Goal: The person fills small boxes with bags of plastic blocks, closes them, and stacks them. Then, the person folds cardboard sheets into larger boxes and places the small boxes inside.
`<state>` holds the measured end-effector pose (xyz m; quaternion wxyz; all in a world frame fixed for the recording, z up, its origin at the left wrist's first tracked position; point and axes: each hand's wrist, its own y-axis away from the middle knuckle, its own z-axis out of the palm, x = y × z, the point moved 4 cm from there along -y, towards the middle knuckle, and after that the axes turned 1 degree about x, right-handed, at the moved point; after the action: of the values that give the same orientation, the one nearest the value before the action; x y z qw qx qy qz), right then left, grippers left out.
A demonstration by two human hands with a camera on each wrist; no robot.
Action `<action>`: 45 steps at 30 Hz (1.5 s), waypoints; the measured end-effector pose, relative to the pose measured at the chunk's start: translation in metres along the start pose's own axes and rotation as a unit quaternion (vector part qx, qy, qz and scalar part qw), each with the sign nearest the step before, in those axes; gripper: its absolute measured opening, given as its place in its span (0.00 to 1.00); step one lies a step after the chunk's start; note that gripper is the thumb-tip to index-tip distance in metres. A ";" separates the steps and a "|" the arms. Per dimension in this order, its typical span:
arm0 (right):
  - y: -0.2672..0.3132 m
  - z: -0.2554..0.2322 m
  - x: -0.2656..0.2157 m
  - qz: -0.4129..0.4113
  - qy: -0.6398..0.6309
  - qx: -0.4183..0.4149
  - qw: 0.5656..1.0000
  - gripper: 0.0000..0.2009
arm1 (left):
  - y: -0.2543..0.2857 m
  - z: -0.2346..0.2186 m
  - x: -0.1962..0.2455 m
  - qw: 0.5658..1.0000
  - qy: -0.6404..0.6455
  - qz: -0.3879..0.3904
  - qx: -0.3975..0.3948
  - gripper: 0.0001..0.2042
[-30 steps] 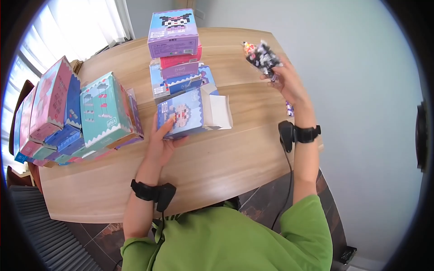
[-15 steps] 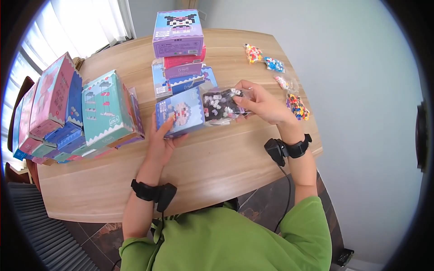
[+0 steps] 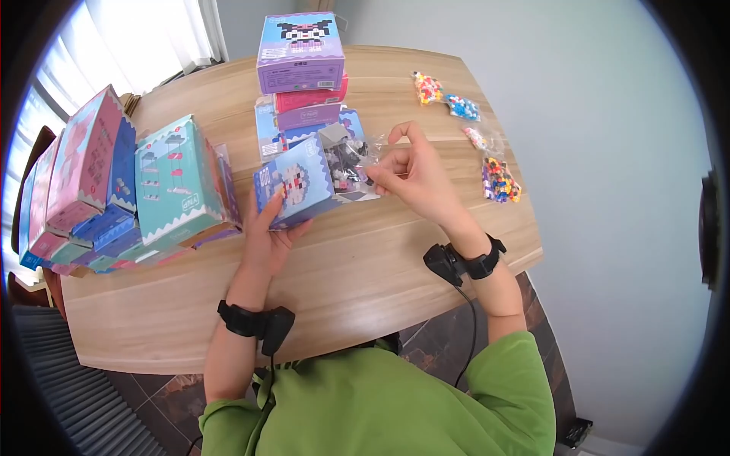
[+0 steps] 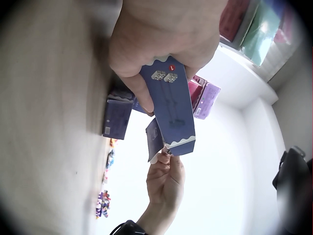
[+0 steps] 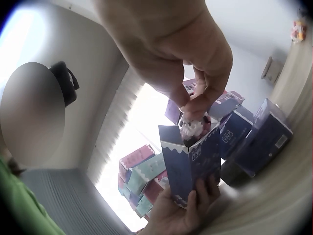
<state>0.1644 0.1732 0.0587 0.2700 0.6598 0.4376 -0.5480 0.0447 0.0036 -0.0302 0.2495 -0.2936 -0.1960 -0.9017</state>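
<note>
My left hand [image 3: 268, 237] grips a blue toy-brick box [image 3: 293, 182] with a pixel figure printed on its top face, held on its side above the table. The box's right end is open, its flap standing out in the left wrist view. At that opening is a clear plastic bag [image 3: 348, 169] of black, white and pink bricks. The thumb and fingertips of my right hand [image 3: 417, 176] pinch the bag's near end. Seen from the right wrist, the lower part of the bag [image 5: 193, 129] sits inside the box [image 5: 190, 164], hidden by its walls.
Behind the held box stands a stack of boxes [image 3: 300, 72] in purple, pink and blue. More boxes [image 3: 171, 182] are piled at the table's left. Several small bags of coloured bricks [image 3: 502, 181] lie along the right edge. A wall [image 3: 608, 190] rises beyond it.
My right hand has brought the bag leftward from the table's right side to the box's open end and partly into it. My left hand has kept hold of the box, tilting it slightly.
</note>
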 end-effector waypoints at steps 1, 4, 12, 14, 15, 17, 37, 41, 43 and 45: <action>0.000 0.001 0.001 0.013 0.003 0.016 1.000 0.14 | 0.000 0.000 -0.001 1.000 0.000 -0.001 0.001 0.18; -0.001 0.009 -0.001 -0.064 0.158 -0.024 0.985 0.09 | 0.004 0.006 -0.003 0.998 -0.066 0.011 0.005 0.20; 0.007 0.028 -0.025 -0.120 0.254 -0.232 0.931 0.22 | 0.000 -0.002 -0.008 0.999 -0.002 -0.031 -0.015 0.22; 0.007 0.021 -0.030 -0.164 0.254 -0.193 0.933 0.31 | 0.000 -0.002 -0.005 1.000 0.005 -0.024 -0.020 0.22; 0.007 0.013 -0.039 -0.185 0.244 -0.145 0.941 0.34 | 0.001 -0.001 -0.004 1.000 0.008 -0.021 -0.020 0.22; 0.007 0.008 -0.042 -0.207 0.231 -0.095 0.946 0.41 | 0.001 0.001 -0.005 1.000 0.012 -0.017 -0.023 0.22; 0.006 0.038 -0.021 -0.242 0.273 0.021 0.931 0.26 | -0.002 -0.006 -0.008 0.998 0.032 -0.022 -0.039 0.21; -0.003 0.029 -0.005 -0.100 -0.320 0.164 0.928 0.24 | 0.004 0.005 -0.004 0.998 -0.052 0.025 -0.024 0.25; -0.005 0.031 0.001 -0.051 -0.296 0.177 0.937 0.23 | 0.002 0.003 -0.006 0.999 -0.040 0.014 -0.028 0.26; -0.005 0.045 0.016 -0.027 -0.290 0.126 0.948 0.21 | 0.002 0.005 -0.005 0.998 -0.054 0.017 -0.029 0.27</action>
<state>0.1383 0.1428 0.0328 0.2850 0.4891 0.2856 -0.7733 0.0518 0.0060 -0.0296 0.2447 -0.3522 -0.1777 -0.8857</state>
